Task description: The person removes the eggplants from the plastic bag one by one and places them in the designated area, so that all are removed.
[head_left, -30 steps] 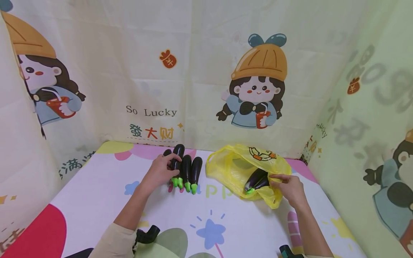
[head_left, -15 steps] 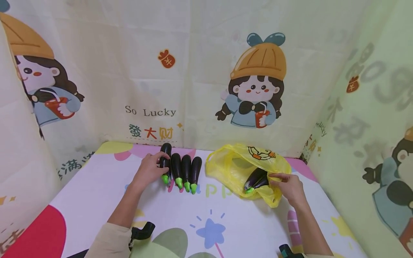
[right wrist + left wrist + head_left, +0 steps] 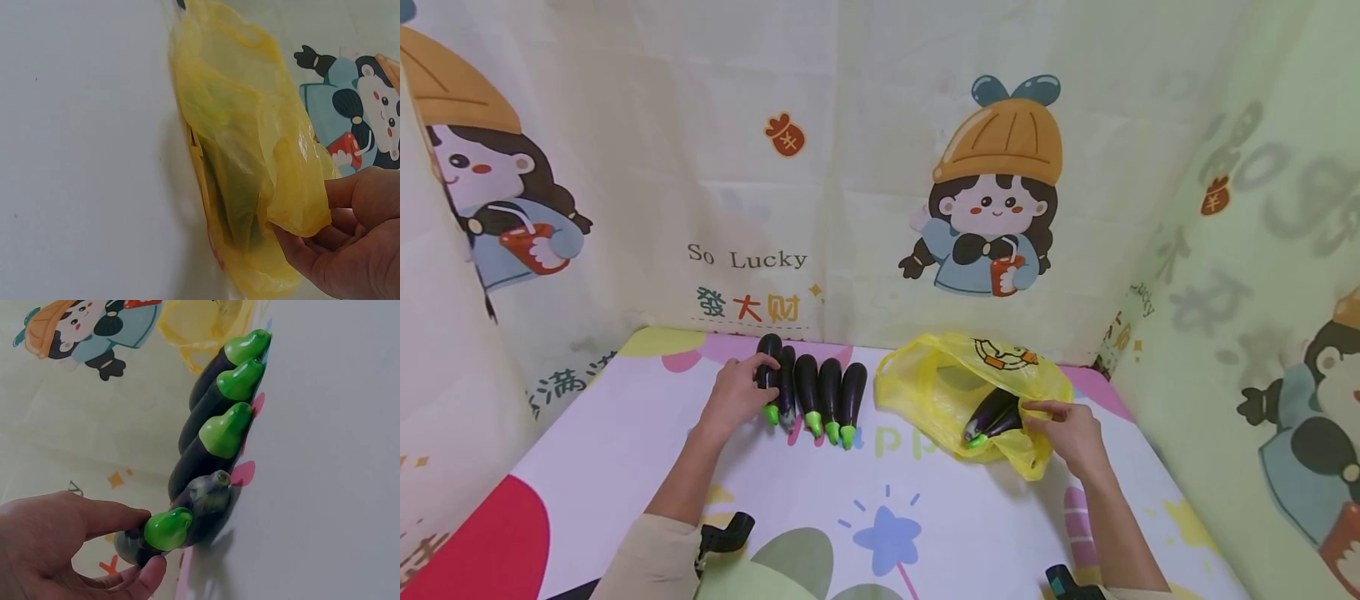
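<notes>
My left hand (image 3: 739, 392) grips the leftmost eggplant (image 3: 169, 530) between thumb and fingers, its green cap facing me. Beside it lies an eggplant with a dull greyish cap (image 3: 209, 495), and several green-capped eggplants (image 3: 831, 400) continue the row to the right. A yellow plastic bag (image 3: 917, 379) lies to the right with its mouth toward me. Inside its mouth show two eggplants (image 3: 992, 414), their far ends hidden by the film. My right hand (image 3: 1070, 433) pinches the right edge of the bag mouth, and in the right wrist view the film (image 3: 300, 200) lies between thumb and fingers.
A printed cloth (image 3: 805, 492) covers the table. Patterned curtains (image 3: 865, 208) hang close behind the eggplants and bag, and on both sides. Black wrist mounts (image 3: 727, 533) stick out near both forearms.
My left hand has moved left with an eggplant, setting it at the row's left end. The eggplants, earlier bunched under the hand, now lie spread side by side. The right hand keeps its hold.
</notes>
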A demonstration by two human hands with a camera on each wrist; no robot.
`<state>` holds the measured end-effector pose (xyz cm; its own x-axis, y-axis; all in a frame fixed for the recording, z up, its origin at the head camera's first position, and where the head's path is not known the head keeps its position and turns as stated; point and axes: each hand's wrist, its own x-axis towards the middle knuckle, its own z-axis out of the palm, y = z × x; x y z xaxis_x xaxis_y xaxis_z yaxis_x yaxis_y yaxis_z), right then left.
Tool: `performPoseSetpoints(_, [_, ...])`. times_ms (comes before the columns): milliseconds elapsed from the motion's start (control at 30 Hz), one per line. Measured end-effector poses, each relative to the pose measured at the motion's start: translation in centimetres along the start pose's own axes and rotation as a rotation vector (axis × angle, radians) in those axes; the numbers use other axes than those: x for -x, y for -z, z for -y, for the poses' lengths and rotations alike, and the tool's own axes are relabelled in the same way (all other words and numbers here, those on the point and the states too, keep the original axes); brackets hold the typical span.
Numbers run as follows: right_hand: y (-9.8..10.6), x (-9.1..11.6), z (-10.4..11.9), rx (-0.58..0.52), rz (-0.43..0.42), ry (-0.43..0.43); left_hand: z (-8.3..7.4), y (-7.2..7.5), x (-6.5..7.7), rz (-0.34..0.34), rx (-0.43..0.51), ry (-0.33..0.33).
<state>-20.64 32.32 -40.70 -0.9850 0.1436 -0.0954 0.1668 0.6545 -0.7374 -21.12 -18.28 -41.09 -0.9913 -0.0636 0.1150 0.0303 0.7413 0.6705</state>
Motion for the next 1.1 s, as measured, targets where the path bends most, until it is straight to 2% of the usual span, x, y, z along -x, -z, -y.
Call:
performPoseSetpoints(267, [0.0, 0.0, 0.1, -0.015, 0.009, -0.004, 0.9, -0.3, -0.2, -0.022, -0.011, 0.044])
performPoseSetpoints(467, [0.0, 0.1, 0.2, -0.012, 0.009, 0.007, 1.3, -0.6, -0.3, -0.006, -0.014, 0.067])
performPoseSetpoints(867, [0.0, 0.1, 0.2, 0.015, 0.006, 0.014, 2.4, -1.2, -0.5, 0.014, -0.031, 0.063])
performPoseSetpoints(1100, [-0.1, 0.0, 0.1, 0.017, 0.007, 0.016, 2.3, -1.1, -0.7, 0.022, -0.034, 0.057])
